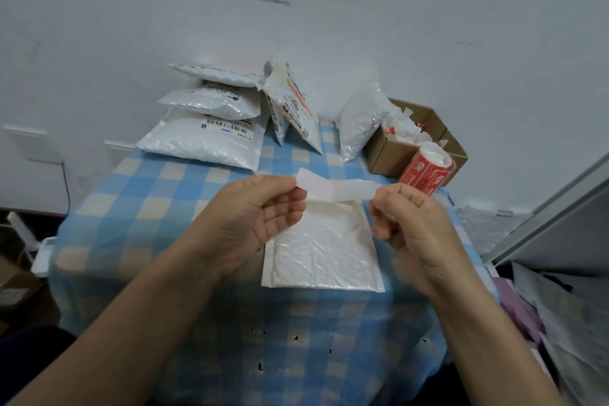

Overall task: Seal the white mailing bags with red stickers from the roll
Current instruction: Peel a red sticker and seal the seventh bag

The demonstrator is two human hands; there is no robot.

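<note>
White mailing bag (324,254): flat on checked cloth (184,181), right under both hands, prob. so sticker (313,182) drops straight onto flap end. Left hand (257,224): palm up, thumb + forefinger pinching sticker, pale side showing, other fingers loosely spread. Right hand (412,227): fingers curled, pinching backing strip (356,191); likely mid-peel. Red roll (428,171): far right, beside cardboard box (385,155) w/ paper scraps.
</note>
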